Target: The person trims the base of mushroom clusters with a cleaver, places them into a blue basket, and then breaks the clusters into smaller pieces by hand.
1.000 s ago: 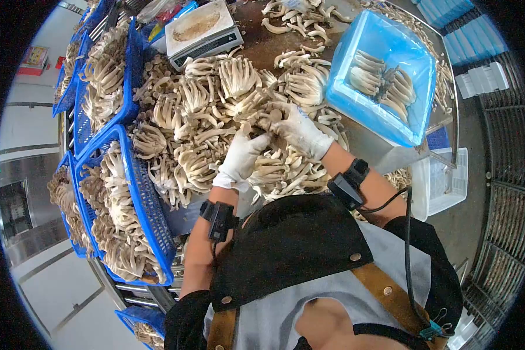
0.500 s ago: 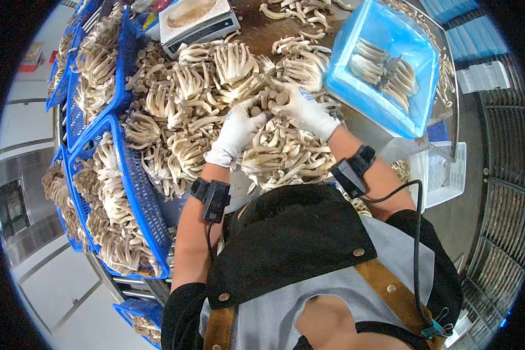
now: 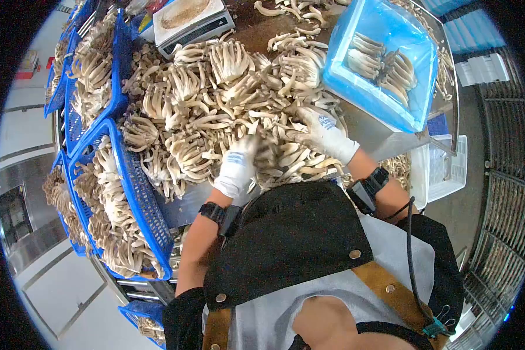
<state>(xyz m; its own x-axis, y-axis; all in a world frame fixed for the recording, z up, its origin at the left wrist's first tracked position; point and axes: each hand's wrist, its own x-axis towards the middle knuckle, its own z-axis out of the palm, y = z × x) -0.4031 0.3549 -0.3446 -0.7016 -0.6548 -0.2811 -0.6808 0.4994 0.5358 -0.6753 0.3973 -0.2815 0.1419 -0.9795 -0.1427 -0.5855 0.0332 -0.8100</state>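
A large pile of long-stemmed brown mushrooms [image 3: 216, 119] covers the table in front of me, some in clusters and some loose. My left hand [image 3: 237, 166], in a white glove, is at the near side of the pile. Its fingers are smeared by motion, with blurred dark mushroom caps beside them. To the right, my white-gloved right hand [image 3: 328, 133] rests on the pile, thumb and fingers apart among the mushrooms. Beyond it stands a blue-lined bin [image 3: 364, 108] with a few mushroom clusters [image 3: 398, 76] laid inside.
Blue perforated baskets [image 3: 147, 204] full of mushrooms line the left side. A weighing scale [image 3: 192, 23] stands at the back of the table. A white crate [image 3: 449, 169] sits low on the right, near metal racks [image 3: 507, 175]. More loose mushrooms [image 3: 300, 11] lie at the back.
My hands were together over the middle of the pile with mushrooms between them. They have moved apart and closer to me, the left down-left and the right down-right.
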